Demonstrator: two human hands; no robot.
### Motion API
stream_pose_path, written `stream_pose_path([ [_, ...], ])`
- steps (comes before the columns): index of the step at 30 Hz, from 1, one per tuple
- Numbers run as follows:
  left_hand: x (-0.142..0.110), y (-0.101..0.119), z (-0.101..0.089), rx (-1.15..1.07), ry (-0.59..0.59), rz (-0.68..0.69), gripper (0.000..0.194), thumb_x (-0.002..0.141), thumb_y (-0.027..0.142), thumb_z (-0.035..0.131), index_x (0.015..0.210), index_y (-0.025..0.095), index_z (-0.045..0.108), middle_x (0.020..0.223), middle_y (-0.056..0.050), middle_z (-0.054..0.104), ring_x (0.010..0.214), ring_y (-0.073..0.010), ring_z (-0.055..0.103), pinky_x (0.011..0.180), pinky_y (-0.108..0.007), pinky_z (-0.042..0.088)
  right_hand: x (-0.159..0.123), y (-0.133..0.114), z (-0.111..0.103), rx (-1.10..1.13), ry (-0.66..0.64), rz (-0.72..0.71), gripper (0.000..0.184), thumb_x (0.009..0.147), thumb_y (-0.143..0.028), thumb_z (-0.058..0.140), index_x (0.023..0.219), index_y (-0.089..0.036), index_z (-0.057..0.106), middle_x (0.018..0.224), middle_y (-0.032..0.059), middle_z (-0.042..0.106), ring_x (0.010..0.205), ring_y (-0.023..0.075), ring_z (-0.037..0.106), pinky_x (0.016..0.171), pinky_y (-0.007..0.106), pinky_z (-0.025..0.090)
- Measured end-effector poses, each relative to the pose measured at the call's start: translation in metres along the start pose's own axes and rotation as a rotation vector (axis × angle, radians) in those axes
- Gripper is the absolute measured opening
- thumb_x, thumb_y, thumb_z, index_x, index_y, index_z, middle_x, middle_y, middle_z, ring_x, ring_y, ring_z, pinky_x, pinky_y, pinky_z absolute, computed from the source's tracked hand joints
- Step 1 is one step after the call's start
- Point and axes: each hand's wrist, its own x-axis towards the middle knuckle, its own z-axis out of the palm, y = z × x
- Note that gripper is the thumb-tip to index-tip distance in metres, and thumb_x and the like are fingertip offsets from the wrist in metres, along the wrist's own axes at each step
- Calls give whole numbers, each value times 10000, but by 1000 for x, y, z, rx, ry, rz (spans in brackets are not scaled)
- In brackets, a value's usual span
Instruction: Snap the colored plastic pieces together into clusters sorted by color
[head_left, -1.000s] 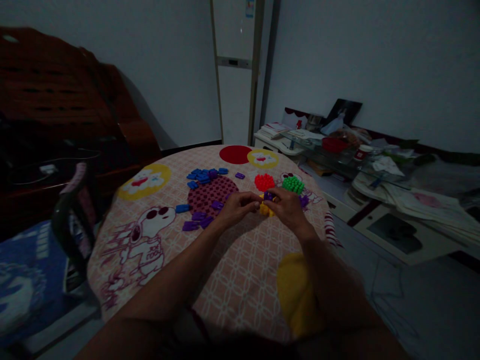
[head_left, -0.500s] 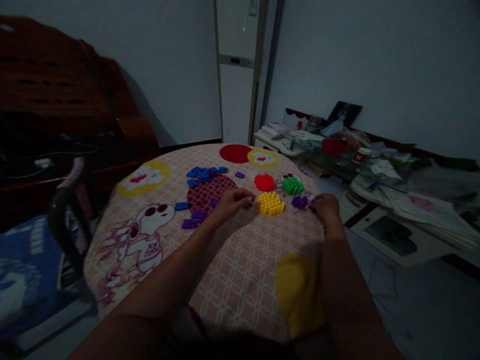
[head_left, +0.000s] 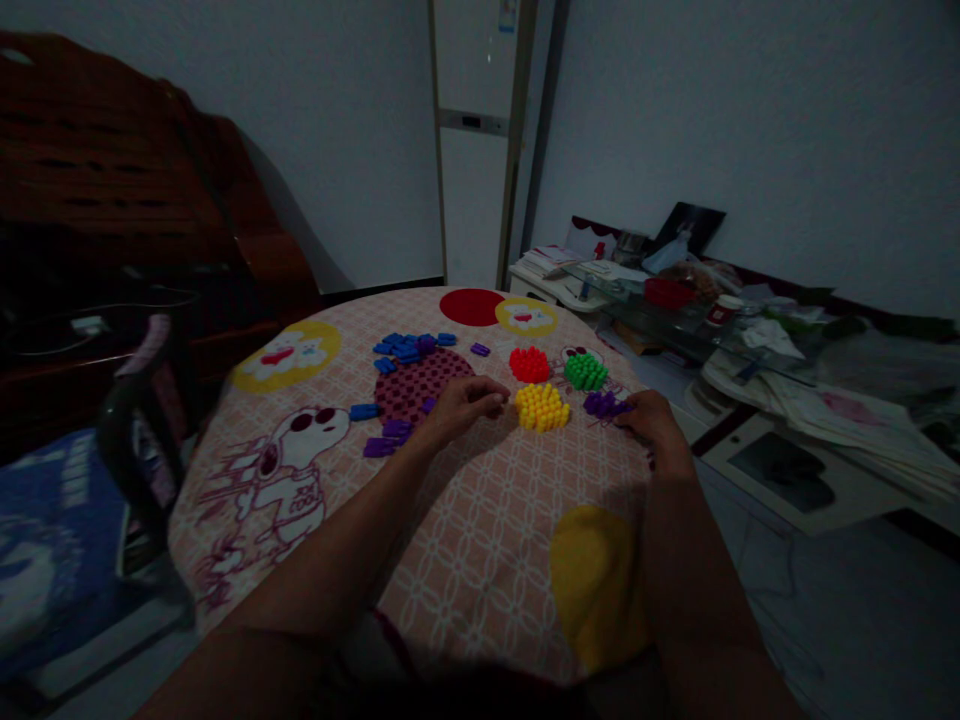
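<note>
My right hand (head_left: 652, 418) pinches at the edge of a cluster of small purple plastic pieces (head_left: 604, 404), its fingertips closed on a purple piece. My left hand (head_left: 469, 405) hovers over the table, just left of a cluster of yellow pieces (head_left: 541, 408). Its thumb and fingers are drawn together, and whatever may be between them is too small to make out. Behind the yellow group stand a red cluster (head_left: 529, 364) and a green cluster (head_left: 585, 372). Loose purple pieces (head_left: 388, 438) lie left of my left wrist, partly near my forearm.
Several blue pieces (head_left: 405, 348) lie at the far left of a dark red printed circle, with a lone blue one (head_left: 364, 411) nearer. The round table wears a patterned cloth (head_left: 465, 560). A chair (head_left: 142, 430) stands left; a cluttered glass-topped cabinet (head_left: 675, 310) is at the right.
My right hand has shifted slightly left, bringing the purple piece against the purple cluster. My left hand has hardly moved.
</note>
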Motion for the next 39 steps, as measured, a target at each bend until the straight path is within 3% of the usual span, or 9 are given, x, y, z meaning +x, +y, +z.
stream_pose_path([
  [6,1,-4,0,11,2,-7,356,760,455,714,921,137,715,775,-74,740,673,-149,674,588,-223,500,7,-1,8,-232,223,-18,167,744,-144,618,756,-113,781,651,123,719,713,229,712,666,263,496],
  [13,2,-4,0,-16,0,-7,339,750,436,720,902,133,710,758,-65,732,657,-135,665,605,-227,507,10,-4,17,-327,341,13,261,770,-170,601,921,-59,783,942,241,749,895,282,727,715,283,499],
  [15,1,-2,0,-22,8,-14,315,749,414,725,890,133,713,747,-63,731,644,-131,657,588,-218,498,8,-8,15,-295,318,-11,232,798,-200,611,881,-66,781,881,224,751,866,275,729,715,284,499],
  [18,-1,3,1,-4,22,-36,295,761,401,720,894,137,718,739,-64,733,626,-132,647,543,-205,471,2,-11,7,-131,152,-25,221,833,-256,624,822,-93,773,636,127,706,664,223,708,635,268,487],
  [21,-2,4,0,14,29,-51,315,763,418,719,903,136,722,741,-71,734,634,-141,653,534,-207,464,-1,-9,-2,40,36,15,288,782,-193,665,1031,-77,752,529,40,652,533,181,660,556,245,469],
  [24,-1,0,-3,5,33,-37,357,743,456,735,896,134,723,758,-72,737,663,-150,666,581,-226,498,1,-4,-4,15,85,2,477,660,-104,705,1136,-73,724,569,30,676,589,189,677,574,245,483],
  [30,2,-4,-7,-21,34,-24,384,706,472,762,876,131,721,760,-67,736,671,-149,667,630,-246,529,11,-4,11,-103,158,-178,554,548,-97,751,1100,-141,754,901,64,770,858,232,711,740,285,521],
  [34,2,-4,-7,-2,-2,-40,319,731,407,738,867,120,719,711,-55,714,614,-128,636,585,-223,491,14,-3,15,-100,140,-201,497,566,-100,739,1059,-148,771,902,71,769,840,237,708,708,279,508],
  [39,6,-20,-10,49,39,-18,229,754,310,683,874,118,717,676,-28,689,582,-118,610,561,-213,462,15,4,13,-79,98,-159,594,597,-90,693,1190,-114,729,838,79,762,743,232,695,666,284,498],
])
